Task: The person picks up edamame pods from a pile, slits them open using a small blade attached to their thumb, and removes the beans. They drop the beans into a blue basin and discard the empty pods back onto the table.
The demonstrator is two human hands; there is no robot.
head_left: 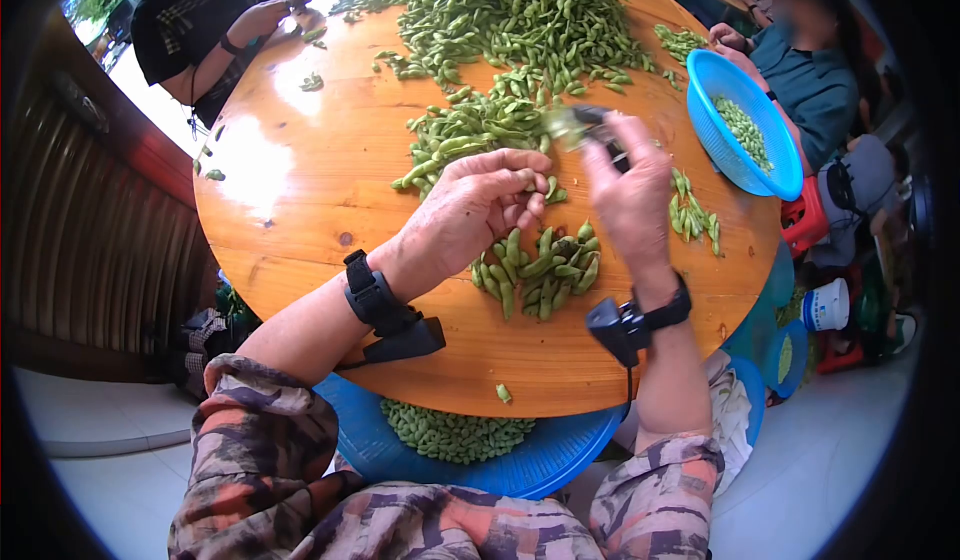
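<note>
My left hand (475,205) is closed in a pinch over the table, with what looks like an edamame pod (536,188) at its fingertips, mostly covered by the fingers. To its right, my right hand (632,175) is raised and smeared by motion. Its fingers are closed around a dark tool (612,148), too blurred to tell its exact kind. Just below both hands lies a small pile of edamame pods (540,275). Another heap of pods (465,140) sits beyond my left hand.
A large edamame mound (510,20) covers the far side of the round wooden table (330,180). At my lap is a blue basket (570,450) holding green beans (455,432). Another blue basket (700,110) stands at the right edge. Two people (190,30) (815,70) sit across.
</note>
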